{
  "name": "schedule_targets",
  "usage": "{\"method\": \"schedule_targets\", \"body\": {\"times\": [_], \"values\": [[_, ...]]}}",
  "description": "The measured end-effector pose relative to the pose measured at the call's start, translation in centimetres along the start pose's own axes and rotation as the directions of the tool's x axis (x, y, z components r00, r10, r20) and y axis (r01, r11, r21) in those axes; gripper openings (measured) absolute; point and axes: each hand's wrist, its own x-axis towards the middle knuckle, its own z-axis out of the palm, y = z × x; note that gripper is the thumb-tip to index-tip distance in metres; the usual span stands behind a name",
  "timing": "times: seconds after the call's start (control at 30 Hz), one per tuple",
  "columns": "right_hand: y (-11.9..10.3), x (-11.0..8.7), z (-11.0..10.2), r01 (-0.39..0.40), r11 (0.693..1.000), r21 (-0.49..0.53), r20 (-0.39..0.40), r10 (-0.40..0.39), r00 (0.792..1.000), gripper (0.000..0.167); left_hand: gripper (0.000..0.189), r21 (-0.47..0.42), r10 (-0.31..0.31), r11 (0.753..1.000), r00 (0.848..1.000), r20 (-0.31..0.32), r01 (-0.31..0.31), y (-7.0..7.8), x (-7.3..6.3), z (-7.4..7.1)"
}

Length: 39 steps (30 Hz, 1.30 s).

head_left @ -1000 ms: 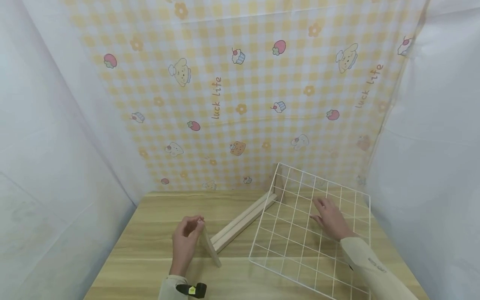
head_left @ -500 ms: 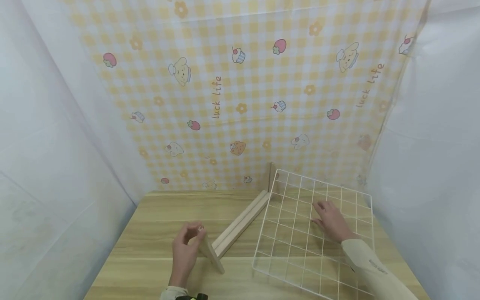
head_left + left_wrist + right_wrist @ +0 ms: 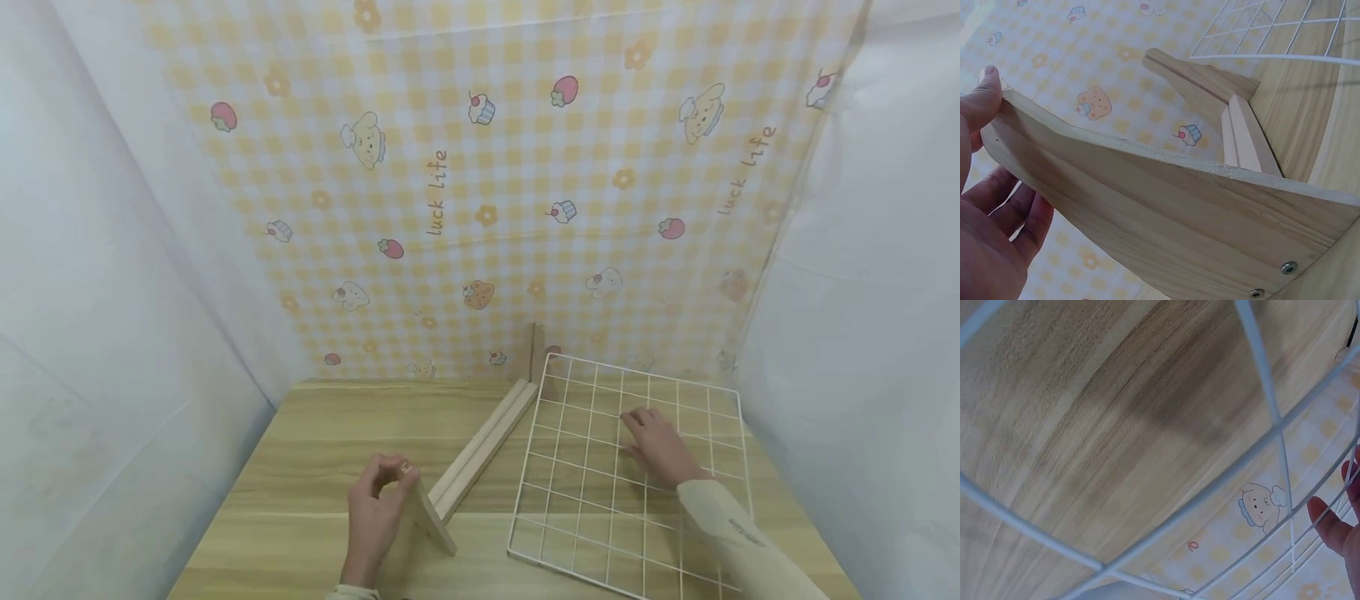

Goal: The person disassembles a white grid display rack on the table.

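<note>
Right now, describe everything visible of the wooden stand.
The stand looks like pale wood: two end boards joined low down by two parallel bars. Two metal screws show low on the near board's outer face. It stands diagonally on the table, its far board near the backdrop. The left hand grips the near board's top; whether the grid touches the stand is unclear.

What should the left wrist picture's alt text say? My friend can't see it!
A left hand pinches one end of a wooden board with two metal fasteners. Beyond it, two wooden rails run to a far board; a white wire grid is at upper right, cartoon-print cloth behind.
</note>
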Motion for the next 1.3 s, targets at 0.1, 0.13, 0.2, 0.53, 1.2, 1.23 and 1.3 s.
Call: {"method": "schedule_targets", "body": {"times": [0.1,0.13,0.2,0.53,1.2,1.23,1.3], "values": [[0.0,0.2,0.2,-0.016,1.000,-0.002,0.006,0.016,1.000,0.053,0.022,-0.007,-0.022,1.000,1.000,0.000,0.022,0.2,-0.3,0.0],[0.1,0.3,0.3,-0.027,1.000,0.001,0.017,0.027,0.999,0.053,0.022,-0.007,-0.028,1.000,1.000,-0.001,0.028,0.2,-0.4,0.0],[0.2,0.3,0.4,-0.051,0.999,0.012,0.045,0.051,0.998,0.053,0.022,-0.007,-0.021,1.000,1.000,-0.005,0.021,0.2,-0.6,0.2],[-0.3,1.0,1.0,-0.154,0.984,0.088,0.137,0.141,0.981,0.053,0.016,0.050,0.034,0.998,0.999,-0.037,-0.032,0.4,-1.6,0.6],[-0.2,2.2,3.7,-0.183,0.982,0.050,0.259,0.165,0.952,0.046,0.021,0.051,0.164,0.986,0.982,-0.092,-0.160,0.7,-4.1,2.6],[-0.2,2.2,3.7,-0.186,0.981,0.047,0.260,0.168,0.951,0.046,0.022,0.052,0.169,0.985,0.982,-0.089,-0.165,0.7,-4.2,2.7],[-0.2,2.3,3.8,-0.186,0.982,0.042,0.266,0.168,0.949,0.046,0.024,0.064,0.192,0.980,0.978,-0.085,-0.187,0.7,-4.4,3.0]]}}
